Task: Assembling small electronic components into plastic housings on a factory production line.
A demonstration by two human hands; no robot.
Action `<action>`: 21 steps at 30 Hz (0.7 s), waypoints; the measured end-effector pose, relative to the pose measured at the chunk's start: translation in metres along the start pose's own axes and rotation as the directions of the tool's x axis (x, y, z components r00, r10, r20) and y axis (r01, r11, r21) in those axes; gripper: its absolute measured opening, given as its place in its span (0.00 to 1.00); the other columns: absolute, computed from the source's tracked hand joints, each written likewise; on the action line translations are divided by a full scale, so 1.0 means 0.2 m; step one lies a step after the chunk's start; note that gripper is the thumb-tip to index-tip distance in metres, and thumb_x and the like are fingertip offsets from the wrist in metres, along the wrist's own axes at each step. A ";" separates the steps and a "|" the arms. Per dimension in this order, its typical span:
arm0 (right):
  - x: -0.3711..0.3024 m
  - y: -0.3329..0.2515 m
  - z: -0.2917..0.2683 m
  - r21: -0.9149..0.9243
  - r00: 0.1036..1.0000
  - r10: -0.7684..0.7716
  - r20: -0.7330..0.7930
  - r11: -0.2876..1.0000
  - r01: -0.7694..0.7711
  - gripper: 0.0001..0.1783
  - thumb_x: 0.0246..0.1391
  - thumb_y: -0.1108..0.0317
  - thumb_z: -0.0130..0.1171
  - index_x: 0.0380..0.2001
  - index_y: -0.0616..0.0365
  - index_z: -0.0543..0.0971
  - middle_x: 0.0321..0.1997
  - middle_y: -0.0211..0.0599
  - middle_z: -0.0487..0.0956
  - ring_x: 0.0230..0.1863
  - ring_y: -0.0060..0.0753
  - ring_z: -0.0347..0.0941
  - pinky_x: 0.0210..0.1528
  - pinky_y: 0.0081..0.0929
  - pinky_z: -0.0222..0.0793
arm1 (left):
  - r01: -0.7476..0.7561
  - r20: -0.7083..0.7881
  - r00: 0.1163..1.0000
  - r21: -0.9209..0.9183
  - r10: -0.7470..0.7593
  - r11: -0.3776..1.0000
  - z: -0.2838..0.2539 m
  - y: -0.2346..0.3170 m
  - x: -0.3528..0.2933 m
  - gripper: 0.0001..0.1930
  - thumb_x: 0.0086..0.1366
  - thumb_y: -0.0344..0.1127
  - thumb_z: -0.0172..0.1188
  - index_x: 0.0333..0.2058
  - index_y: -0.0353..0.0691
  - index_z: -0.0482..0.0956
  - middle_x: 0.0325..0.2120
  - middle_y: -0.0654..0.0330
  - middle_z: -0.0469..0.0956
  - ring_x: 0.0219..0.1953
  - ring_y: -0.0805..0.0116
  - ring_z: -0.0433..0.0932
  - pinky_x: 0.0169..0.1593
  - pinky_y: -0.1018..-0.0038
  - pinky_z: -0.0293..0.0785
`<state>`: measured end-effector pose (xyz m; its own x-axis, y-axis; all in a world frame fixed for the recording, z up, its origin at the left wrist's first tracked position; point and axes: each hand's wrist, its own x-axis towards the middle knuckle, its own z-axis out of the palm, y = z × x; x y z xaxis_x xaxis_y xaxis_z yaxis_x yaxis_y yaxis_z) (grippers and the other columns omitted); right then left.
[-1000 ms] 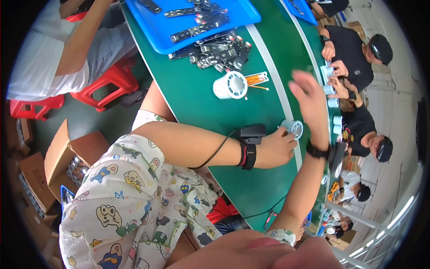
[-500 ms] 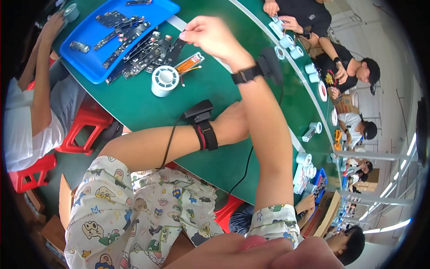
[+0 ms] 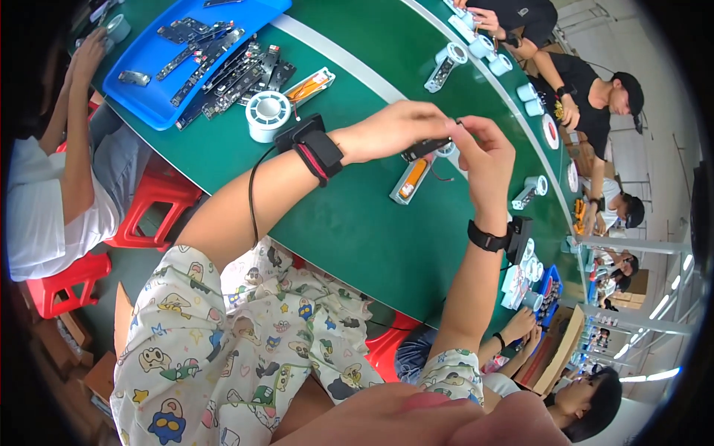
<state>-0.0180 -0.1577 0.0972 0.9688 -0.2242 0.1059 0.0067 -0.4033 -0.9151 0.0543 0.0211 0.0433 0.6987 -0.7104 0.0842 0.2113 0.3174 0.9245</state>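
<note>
A dark circuit board (image 3: 425, 149) is held up between my hands, partly covered by fingers. My left hand (image 3: 398, 132) closes over it from the left. On the other side my right hand (image 3: 487, 152) pinches its far end between thumb and fingers. Just below lies a pale blue handle housing with an orange battery (image 3: 411, 178) and a thin red wire; its round head is mostly behind my fingers. A second pale blue unit with a round slotted head (image 3: 268, 114) and an open battery handle (image 3: 309, 88) rests farther left, near my left wrist.
A blue tray (image 3: 141, 111) at the far left holds circuit boards, with more boards (image 3: 245, 78) heaped by its edge. Assembled pale blue units (image 3: 446, 67) stand beyond the white strip on the green table (image 3: 357, 253). Co-workers sit around; red stools (image 3: 152, 208) are at left.
My right hand has come back from the board pile toward the right, carrying a circuit board. My left hand has moved forward to meet it, uncovering the battery housing below.
</note>
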 end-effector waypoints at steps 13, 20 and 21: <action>-0.28 0.21 0.21 -0.504 0.785 -0.525 0.330 0.605 0.617 0.08 0.54 0.74 0.65 0.38 0.55 0.81 0.43 0.40 0.81 0.36 0.45 0.80 0.37 0.35 0.78 | -0.289 -0.071 0.935 0.412 0.347 0.864 -0.11 -0.29 -0.01 0.13 0.77 0.37 0.48 0.44 0.36 0.77 0.36 0.58 0.78 0.39 0.67 0.77 0.45 0.67 0.74; -0.31 0.19 0.15 -0.457 0.851 -0.464 0.244 0.719 0.523 0.08 0.58 0.75 0.63 0.42 0.60 0.81 0.41 0.43 0.80 0.39 0.47 0.79 0.38 0.37 0.75 | -0.100 -0.089 0.985 0.390 0.146 0.915 0.07 -0.21 -0.10 0.15 0.79 0.42 0.46 0.46 0.34 0.73 0.35 0.53 0.77 0.38 0.61 0.77 0.45 0.63 0.74; -0.30 0.21 0.14 -0.445 0.821 -0.496 0.283 0.691 0.571 0.09 0.58 0.75 0.63 0.43 0.60 0.81 0.41 0.43 0.80 0.38 0.46 0.79 0.36 0.37 0.74 | -0.092 -0.087 0.987 0.378 0.135 0.921 0.06 -0.20 -0.11 0.16 0.79 0.42 0.46 0.46 0.33 0.73 0.36 0.53 0.78 0.39 0.60 0.77 0.46 0.63 0.74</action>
<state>-0.0684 -0.1363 0.0423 0.8622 0.2672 0.4305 0.4471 -0.8008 -0.3985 0.0220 0.0155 0.0090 0.7776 -0.6038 0.1751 -0.1285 0.1201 0.9844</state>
